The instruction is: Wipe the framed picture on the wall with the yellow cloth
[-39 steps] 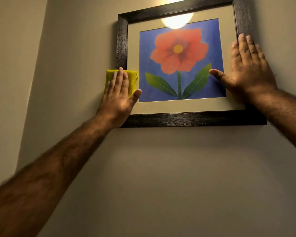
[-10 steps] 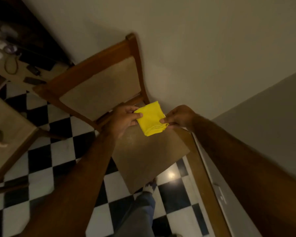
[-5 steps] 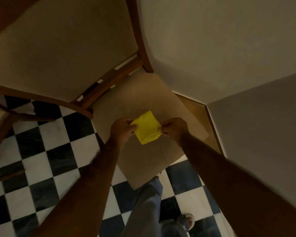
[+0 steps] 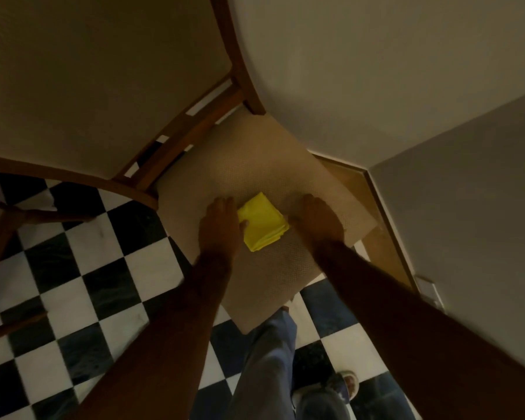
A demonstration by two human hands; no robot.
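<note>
The folded yellow cloth [image 4: 262,221] lies on the beige padded seat of a wooden chair [image 4: 255,165]. My left hand [image 4: 220,222] grips its left edge with the thumb on top. My right hand [image 4: 315,218] holds its right edge, palm down over the seat. The framed picture is out of view.
The chair's backrest [image 4: 103,80] fills the upper left. A pale wall [image 4: 376,71] stands behind it, with a corner and wooden skirting [image 4: 385,219] at the right. Black-and-white checkered floor [image 4: 73,283] lies below. My leg [image 4: 267,359] and foot [image 4: 347,386] stand by the seat's front corner.
Since the wiping at the wall, both hands brought the cloth down. Over the last second they lowered it onto the chair seat, and the view tilted further down.
</note>
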